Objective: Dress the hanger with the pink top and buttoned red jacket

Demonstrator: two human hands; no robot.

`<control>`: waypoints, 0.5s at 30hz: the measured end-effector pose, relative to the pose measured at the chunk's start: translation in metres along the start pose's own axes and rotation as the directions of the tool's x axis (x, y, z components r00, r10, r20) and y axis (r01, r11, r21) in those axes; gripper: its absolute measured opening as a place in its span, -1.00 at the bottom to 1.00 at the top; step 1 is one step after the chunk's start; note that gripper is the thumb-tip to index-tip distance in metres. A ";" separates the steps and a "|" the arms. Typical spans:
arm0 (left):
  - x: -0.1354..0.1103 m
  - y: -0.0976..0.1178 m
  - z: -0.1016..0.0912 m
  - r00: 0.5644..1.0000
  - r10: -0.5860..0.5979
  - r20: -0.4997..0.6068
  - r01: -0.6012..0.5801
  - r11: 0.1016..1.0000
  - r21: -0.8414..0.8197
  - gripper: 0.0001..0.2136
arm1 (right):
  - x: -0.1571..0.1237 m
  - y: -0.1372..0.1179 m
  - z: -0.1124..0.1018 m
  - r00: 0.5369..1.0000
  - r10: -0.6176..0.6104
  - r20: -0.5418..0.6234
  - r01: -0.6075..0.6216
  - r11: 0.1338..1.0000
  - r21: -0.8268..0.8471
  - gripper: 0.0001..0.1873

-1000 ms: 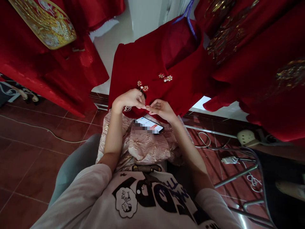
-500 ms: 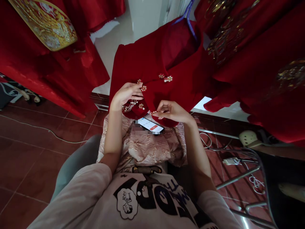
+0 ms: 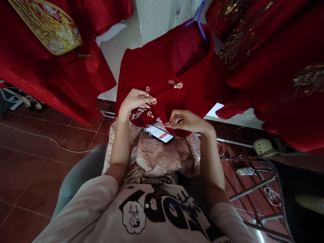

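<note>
A red jacket (image 3: 152, 65) hangs in front of me on a blue hanger (image 3: 198, 21), its lower part over my lap. Pearly flower buttons run along its front; the top pair of flower buttons (image 3: 175, 83) sits below the neckline. My left hand (image 3: 135, 102) pinches a flower button (image 3: 154, 101) on the front edge between thumb and fingers. Lower on the other front panel, my right hand (image 3: 186, 120) grips a small flower button (image 3: 166, 124) at the edge. Beaded fringe (image 3: 138, 113) shows under my left wrist. A lit phone (image 3: 162, 134) lies just below the jacket.
Pink crinkled cloth (image 3: 164, 158) covers my lap. Red garments (image 3: 96, 81) with gold trim hang at left, and more embroidered red garments (image 3: 273, 94) at right. A metal-framed chair (image 3: 253, 192), a white plug (image 3: 245, 171) and a cable (image 3: 60, 143) are on the tiled floor.
My left fingers have moved down and closed on the flower button, pulling the front edge slightly. My right hand has shifted a little down and to the right, still holding its button.
</note>
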State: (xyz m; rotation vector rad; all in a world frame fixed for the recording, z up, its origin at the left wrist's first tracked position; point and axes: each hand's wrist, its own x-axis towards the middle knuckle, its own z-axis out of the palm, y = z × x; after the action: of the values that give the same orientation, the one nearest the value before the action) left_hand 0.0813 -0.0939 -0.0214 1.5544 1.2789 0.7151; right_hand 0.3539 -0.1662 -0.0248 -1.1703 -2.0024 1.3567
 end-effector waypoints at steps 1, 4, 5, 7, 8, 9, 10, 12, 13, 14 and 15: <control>-0.003 0.002 -0.003 0.999 0.012 0.036 -0.012 1.000 0.025 -0.55 | -0.005 -0.002 -0.005 1.000 0.006 -0.001 -0.006 1.000 -0.019 -0.49; -0.013 0.013 -0.005 0.989 0.103 0.104 -0.116 0.985 0.125 -0.66 | -0.023 -0.007 -0.022 0.999 0.039 -0.013 -0.039 0.998 -0.056 -0.50; -0.017 0.019 -0.002 0.982 0.167 0.089 -0.179 0.972 0.155 -0.70 | -0.029 -0.008 -0.027 0.999 0.050 -0.021 -0.051 0.997 -0.061 -0.51; -0.023 0.032 0.010 0.948 0.317 0.032 -0.316 0.923 0.218 -0.76 | -0.039 -0.010 -0.035 0.997 0.065 -0.049 -0.068 0.995 -0.068 -0.50; -0.024 0.037 0.019 0.922 0.388 0.004 -0.376 0.890 0.257 -0.78 | -0.042 -0.011 -0.038 0.996 0.068 -0.064 -0.073 0.995 -0.073 -0.50; -0.023 0.041 0.030 0.893 0.451 -0.015 -0.425 0.852 0.304 -0.78 | -0.045 -0.011 -0.039 0.995 0.070 -0.074 -0.075 0.994 -0.078 -0.49; -0.020 0.044 0.041 0.862 0.505 -0.032 -0.462 0.811 0.358 -0.78 | -0.047 -0.011 -0.041 0.994 0.072 -0.078 -0.079 0.993 -0.085 -0.49; -0.009 0.047 0.060 0.802 0.593 -0.072 -0.491 0.723 0.485 -0.74 | -0.050 -0.012 -0.042 0.994 0.081 -0.078 -0.088 0.992 -0.095 -0.49; -0.002 0.048 0.067 0.777 0.624 -0.089 -0.485 0.682 0.548 -0.73 | -0.050 -0.012 -0.042 0.993 0.087 -0.075 -0.095 0.990 -0.101 -0.49; 0.005 0.049 0.071 0.758 0.645 -0.095 -0.471 0.642 0.605 -0.72 | -0.051 -0.012 -0.042 0.993 0.094 -0.075 -0.102 0.989 -0.110 -0.48; 0.013 0.051 0.073 0.746 0.660 -0.090 -0.456 0.605 0.653 -0.72 | -0.052 -0.013 -0.042 0.992 0.102 -0.075 -0.110 0.987 -0.119 -0.47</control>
State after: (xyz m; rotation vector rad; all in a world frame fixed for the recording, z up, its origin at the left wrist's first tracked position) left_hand 0.1687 -0.1035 -0.0023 2.5333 1.3125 1.0722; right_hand 0.4086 -0.1899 0.0090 -1.3781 -2.0246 1.2389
